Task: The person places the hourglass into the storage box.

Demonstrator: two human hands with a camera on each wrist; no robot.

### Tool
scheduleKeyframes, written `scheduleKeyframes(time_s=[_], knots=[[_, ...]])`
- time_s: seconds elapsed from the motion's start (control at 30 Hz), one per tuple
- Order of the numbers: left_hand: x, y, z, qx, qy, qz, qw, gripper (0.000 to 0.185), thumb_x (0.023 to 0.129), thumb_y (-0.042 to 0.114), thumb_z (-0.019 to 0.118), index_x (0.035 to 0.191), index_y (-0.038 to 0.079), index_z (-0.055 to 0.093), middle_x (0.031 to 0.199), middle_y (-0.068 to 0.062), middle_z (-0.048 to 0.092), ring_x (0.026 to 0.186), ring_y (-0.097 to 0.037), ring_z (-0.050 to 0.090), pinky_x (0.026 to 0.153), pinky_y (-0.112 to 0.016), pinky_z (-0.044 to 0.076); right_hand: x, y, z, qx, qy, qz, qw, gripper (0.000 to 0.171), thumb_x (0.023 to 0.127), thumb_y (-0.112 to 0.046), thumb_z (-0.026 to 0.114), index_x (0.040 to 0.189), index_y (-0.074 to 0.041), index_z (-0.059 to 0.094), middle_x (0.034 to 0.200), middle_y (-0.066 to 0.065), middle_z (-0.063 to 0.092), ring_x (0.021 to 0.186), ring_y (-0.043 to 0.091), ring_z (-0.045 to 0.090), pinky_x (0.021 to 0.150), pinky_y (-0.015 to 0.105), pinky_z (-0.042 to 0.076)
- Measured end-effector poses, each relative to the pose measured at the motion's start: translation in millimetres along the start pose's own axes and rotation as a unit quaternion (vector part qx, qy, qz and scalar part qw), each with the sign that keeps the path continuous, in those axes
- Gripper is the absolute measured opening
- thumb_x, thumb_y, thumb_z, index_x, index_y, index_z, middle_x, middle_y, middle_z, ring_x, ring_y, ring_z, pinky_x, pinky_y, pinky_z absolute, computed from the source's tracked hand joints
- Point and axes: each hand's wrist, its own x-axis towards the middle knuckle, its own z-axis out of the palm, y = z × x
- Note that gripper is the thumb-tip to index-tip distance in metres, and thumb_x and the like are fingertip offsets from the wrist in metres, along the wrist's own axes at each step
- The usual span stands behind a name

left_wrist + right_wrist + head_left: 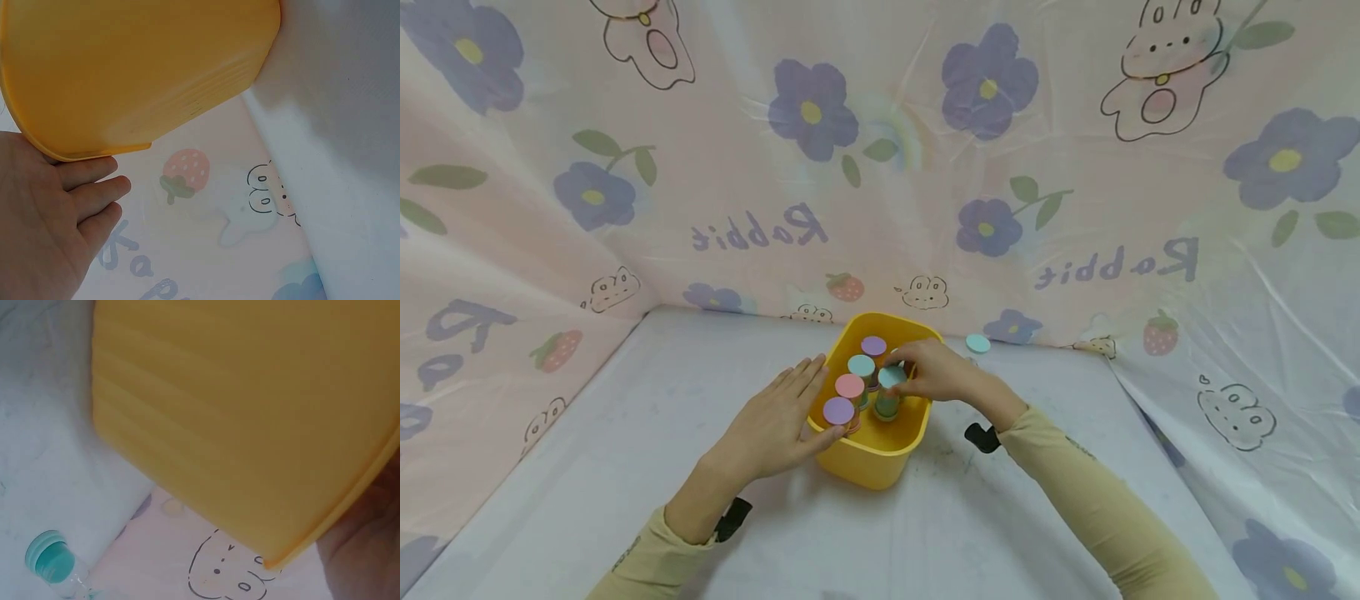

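A yellow plastic bin (872, 467) stands in the middle of the table. My right hand (940, 371) reaches over its right rim and pinches a small clear jar with a teal lid (891, 378) near the top; the jar is upright inside the bin. To the left, a row of similar jars stands in the bin: purple lid (874, 345), teal lid (861, 365), pink lid (850, 386) and purple lid (838, 411). My left hand (778, 421) lies at the bin's left rim, fingers straight and thumb along the near corner. The right fingertips are hidden in the right wrist view.
Another teal-lidded clear jar (53, 557) stands on the table (1015, 517), beyond the bin to the right. A printed rabbit-and-flower cloth (895, 208) hangs behind and on both sides. Black wrist straps (982, 437) sit at both wrists.
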Motion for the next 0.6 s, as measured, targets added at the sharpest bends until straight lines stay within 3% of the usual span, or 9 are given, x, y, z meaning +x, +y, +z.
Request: scheduleKeyframes(time_s=[0.23,0.6], knots=[[1.0,-1.1,1.9,-0.001,0.000,0.002,1.0000,0.092,0.099,0.061,0.059,0.159,-0.004,0.035,0.169,-0.018,0.028,0.155,-0.037,0.029,0.126,-0.052,0.027,7,0,-1,0.003,-0.029,0.029,0.999,0.039,0.087,-0.022,0.087,0.122,-0.011,0.077,0.106,-0.002,0.075,0.078,0.010,0.061,0.071,0.024,0.055],[1.4,-3.0,0.0,0.001,-0.002,0.001,1.0000,0.095,0.100,0.068,0.051,0.161,-0.002,0.032,0.169,-0.017,0.027,0.155,-0.036,0.029,0.126,-0.051,0.027,12,-1,-3,-0.010,-0.052,0.047,0.997,0.042,0.088,-0.023,0.086,0.127,-0.012,0.076,0.098,-0.002,0.074,0.074,0.011,0.058,0.067,0.021,0.052]])
